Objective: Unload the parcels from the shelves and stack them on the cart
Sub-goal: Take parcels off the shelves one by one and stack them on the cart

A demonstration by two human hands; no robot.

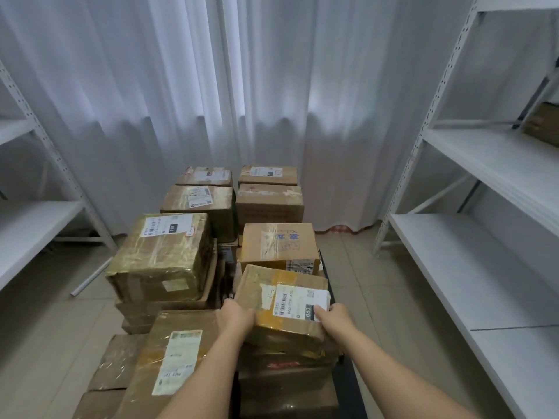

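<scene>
**Setting a Taped Parcel on the Cart's Near Stack**

Gripping the parcel at its two near corners, the person had the left hand curled round the left edge and the right hand curled round the right, its thumb lying on the white shipping label. The box sat tilted atop the near right-hand stack of the cart, whose dark edge showed just beside that pile.

It looked like stiff corrugated cardboard, somewhat crushed and wrapped in glossy yellow tape, so I judged it light enough for two hands but slick where the tape ran. Holding by the corners, with fingers beneath, seemed the safest purchase; the dented top might give under hard pressing.

Other parcels were heaped around it: a large taped box to the left, a long flat one nearer still, and more in two rows toward the curtain. The stacks stood uneven, so a tilted box could slide.

White metal shelving flanked the cart. The right shelves were nearly bare, with one brown parcel remaining at the far edge; the left shelves showed nothing on them. Pale floor tiles lay beneath.
</scene>
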